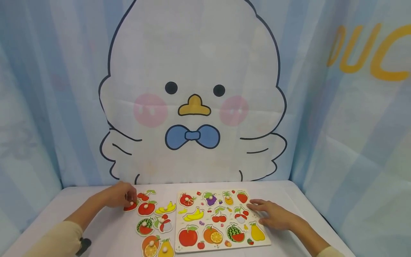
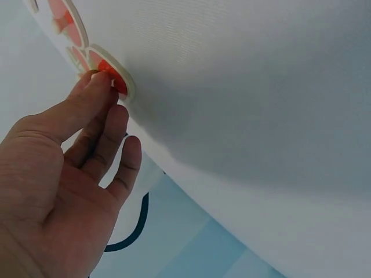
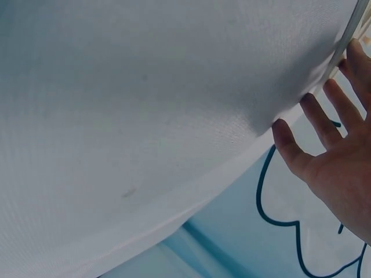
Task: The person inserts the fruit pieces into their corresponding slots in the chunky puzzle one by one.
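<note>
At the left of the table, my left hand (image 1: pixel 121 195) pinches the knob of a red fruit puzzle piece (image 1: pixel 131 206), which the fingers partly cover. The left wrist view shows thumb and fingertips on this red piece (image 2: pixel 119 81), its pale edge against the white cloth. My right hand (image 1: pixel 273 214) lies at the right edge of the wooden fruit puzzle board (image 1: pixel 221 249), fingers extended and touching its side. Knobbed pomegranate (image 1: pixel 187 200), grape (image 1: pixel 210 199) and pineapple (image 1: pixel 228 198) pieces sit in the board's back row.
Between left hand and board lie loose knobbed pieces: cherries (image 1: pixel 146 195), apple (image 1: pixel 146 208), bananas (image 1: pixel 166 208), watermelon (image 1: pixel 145 227), lychee (image 1: pixel 164 224), orange (image 1: pixel 150 246) and pear (image 1: pixel 166 248). A duck-printed curtain (image 1: pixel 192 160) stands behind the white table (image 1: pixel 109 235).
</note>
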Available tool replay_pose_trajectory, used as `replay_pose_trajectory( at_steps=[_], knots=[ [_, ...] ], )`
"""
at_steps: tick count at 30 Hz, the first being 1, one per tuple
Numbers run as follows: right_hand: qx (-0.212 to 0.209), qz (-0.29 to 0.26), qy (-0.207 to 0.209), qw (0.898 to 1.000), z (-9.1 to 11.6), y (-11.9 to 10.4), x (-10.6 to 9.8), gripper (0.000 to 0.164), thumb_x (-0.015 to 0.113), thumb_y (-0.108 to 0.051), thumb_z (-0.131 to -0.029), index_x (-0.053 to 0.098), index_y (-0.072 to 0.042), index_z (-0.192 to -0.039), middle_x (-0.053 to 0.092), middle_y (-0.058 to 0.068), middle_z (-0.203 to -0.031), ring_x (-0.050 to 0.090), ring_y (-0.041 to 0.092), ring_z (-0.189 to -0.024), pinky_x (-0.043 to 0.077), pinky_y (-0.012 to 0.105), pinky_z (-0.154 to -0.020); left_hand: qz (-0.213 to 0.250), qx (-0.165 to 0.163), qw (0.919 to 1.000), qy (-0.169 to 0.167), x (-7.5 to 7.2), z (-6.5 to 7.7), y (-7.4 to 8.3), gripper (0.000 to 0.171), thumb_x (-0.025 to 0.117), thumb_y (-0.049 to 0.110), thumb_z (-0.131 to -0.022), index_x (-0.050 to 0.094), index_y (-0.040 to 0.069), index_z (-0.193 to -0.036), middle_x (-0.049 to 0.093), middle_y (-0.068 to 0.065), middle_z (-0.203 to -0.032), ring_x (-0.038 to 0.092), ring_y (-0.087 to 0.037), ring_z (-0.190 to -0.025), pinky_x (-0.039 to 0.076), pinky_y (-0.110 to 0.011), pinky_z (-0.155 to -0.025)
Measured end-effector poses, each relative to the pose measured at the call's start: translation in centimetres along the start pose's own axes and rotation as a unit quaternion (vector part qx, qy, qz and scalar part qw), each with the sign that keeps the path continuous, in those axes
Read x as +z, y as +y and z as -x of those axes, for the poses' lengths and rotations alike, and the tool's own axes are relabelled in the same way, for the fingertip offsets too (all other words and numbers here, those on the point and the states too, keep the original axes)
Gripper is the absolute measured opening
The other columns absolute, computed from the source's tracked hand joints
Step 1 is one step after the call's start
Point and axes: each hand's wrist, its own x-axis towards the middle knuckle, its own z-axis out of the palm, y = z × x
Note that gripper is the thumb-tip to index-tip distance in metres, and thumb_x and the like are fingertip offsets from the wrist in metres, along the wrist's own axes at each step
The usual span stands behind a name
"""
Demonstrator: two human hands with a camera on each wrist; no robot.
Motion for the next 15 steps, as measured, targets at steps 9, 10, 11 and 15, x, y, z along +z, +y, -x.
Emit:
replay_pose_trajectory(
  at_steps=[9, 10, 11, 15],
  knots=[
    [0.009, 0.008, 0.0, 1.0, -0.17, 0.06, 0.15, 0.056, 0.07, -0.012, -0.085, 0.053, -0.017, -0.138, 0.043, 0.009, -0.146, 0.038, 0.042, -0.131, 0.029, 0.067, -0.101, 0.008, -0.007, 0.9999, 0.014, -0.25, 0.29, 0.03, 0.013, 0.076, 0.005, -0.078, 0.069, 0.016, -0.079, 0.059, 0.003, -0.074, 0.053, -0.015, -0.071, 0.05, -0.029, -0.067],
    [0.007, 0.01, -0.001, 1.0, -0.17, 0.05, 0.13, 0.056, 0.069, -0.013, -0.085, 0.053, -0.017, -0.138, 0.043, 0.009, -0.147, 0.038, 0.042, -0.131, 0.029, 0.066, -0.102, 0.008, -0.004, 0.9998, 0.015, -0.34, 0.35, 0.02, 0.011, 0.076, 0.006, -0.078, 0.07, 0.014, -0.079, 0.059, 0.002, -0.074, 0.053, -0.016, -0.07, 0.05, -0.029, -0.067],
    [0.005, 0.011, -0.002, 1.0, -0.16, 0.03, 0.1, 0.056, 0.069, -0.013, -0.085, 0.052, -0.017, -0.139, 0.043, 0.01, -0.147, 0.038, 0.042, -0.132, 0.029, 0.066, -0.102, 0.01, -0.004, 0.9998, 0.016, -0.41, 0.37, 0.02, 0.01, 0.076, 0.007, -0.078, 0.07, 0.014, -0.08, 0.059, 0.002, -0.074, 0.053, -0.015, -0.07, 0.05, -0.029, -0.067],
    [-0.001, 0.016, -0.002, 1.0, -0.1, -0.11, 0.03, 0.055, 0.068, -0.012, -0.086, 0.052, -0.015, -0.139, 0.043, 0.011, -0.147, 0.038, 0.042, -0.132, 0.028, 0.066, -0.102, 0.011, -0.001, 0.9997, 0.022, -0.57, 0.22, -0.02, 0.009, 0.076, 0.007, -0.079, 0.072, 0.015, -0.081, 0.06, 0.003, -0.073, 0.054, -0.015, -0.069, 0.05, -0.028, -0.066]
  ],
)
